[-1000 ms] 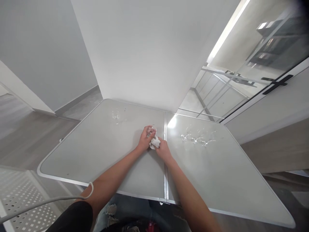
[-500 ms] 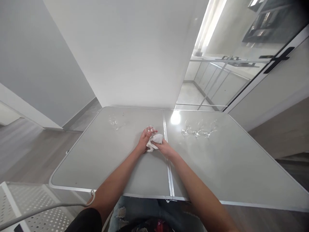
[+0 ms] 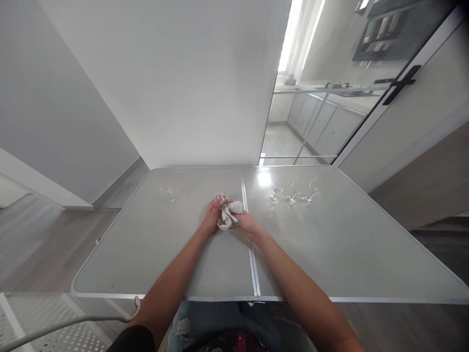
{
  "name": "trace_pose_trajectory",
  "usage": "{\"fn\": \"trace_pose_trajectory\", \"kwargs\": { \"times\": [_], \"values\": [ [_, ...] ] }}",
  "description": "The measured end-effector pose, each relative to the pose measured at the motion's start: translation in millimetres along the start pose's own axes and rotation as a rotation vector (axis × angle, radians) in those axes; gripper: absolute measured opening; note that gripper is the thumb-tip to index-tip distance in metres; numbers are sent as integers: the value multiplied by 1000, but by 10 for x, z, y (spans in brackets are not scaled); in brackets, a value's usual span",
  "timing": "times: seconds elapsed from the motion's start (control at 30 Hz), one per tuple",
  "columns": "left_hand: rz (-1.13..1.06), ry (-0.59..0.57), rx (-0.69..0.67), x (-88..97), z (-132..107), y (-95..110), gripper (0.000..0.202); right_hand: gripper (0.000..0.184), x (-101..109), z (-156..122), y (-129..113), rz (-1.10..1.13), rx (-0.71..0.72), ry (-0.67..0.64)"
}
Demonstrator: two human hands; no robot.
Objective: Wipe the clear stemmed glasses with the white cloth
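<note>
Above the middle of the table, my left hand [image 3: 211,215] is closed around a clear wine glass [image 3: 222,198], whose bowl tilts away from me. A crumpled white cloth [image 3: 227,218] bunches against the lower part of the glass. My right hand [image 3: 246,224] grips this cloth from the right side, its fingertips partly covered by the folds. The stem and foot of the glass are hidden by the cloth and fingers.
On the grey folding table [image 3: 311,254], three stemmed glasses [image 3: 292,198] stand right of the metal seam [image 3: 250,249]. Another clear glass [image 3: 172,195] is at the back left. A white wall [image 3: 190,98] rises behind the table. A cable [image 3: 84,319] runs at lower left.
The camera view has shifted slightly. The cloth has been turned and refolded between my hands, showing more hanging folds. Both hands keep their hold.
</note>
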State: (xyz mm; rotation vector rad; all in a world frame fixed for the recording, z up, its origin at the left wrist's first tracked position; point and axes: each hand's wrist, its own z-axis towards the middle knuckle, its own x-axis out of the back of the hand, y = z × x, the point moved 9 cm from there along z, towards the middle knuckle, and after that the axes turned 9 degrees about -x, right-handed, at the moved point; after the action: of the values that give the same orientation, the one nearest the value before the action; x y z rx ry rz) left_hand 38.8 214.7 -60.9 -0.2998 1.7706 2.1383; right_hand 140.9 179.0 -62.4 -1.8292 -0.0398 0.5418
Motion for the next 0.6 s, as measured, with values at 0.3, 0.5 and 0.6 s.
{"fn": "trace_pose_trajectory", "kwargs": {
  "times": [0.3,0.5,0.6],
  "values": [
    [-17,3,4,30,-8,17,64,23,6,12,-19,-180,57,62],
    [-29,26,-31,71,38,41,58,19,36,-13,-136,-194,159,132],
    [-46,113,-99,203,100,109,57,14,291,-150,-348,-329,381,535]
  ]
}}
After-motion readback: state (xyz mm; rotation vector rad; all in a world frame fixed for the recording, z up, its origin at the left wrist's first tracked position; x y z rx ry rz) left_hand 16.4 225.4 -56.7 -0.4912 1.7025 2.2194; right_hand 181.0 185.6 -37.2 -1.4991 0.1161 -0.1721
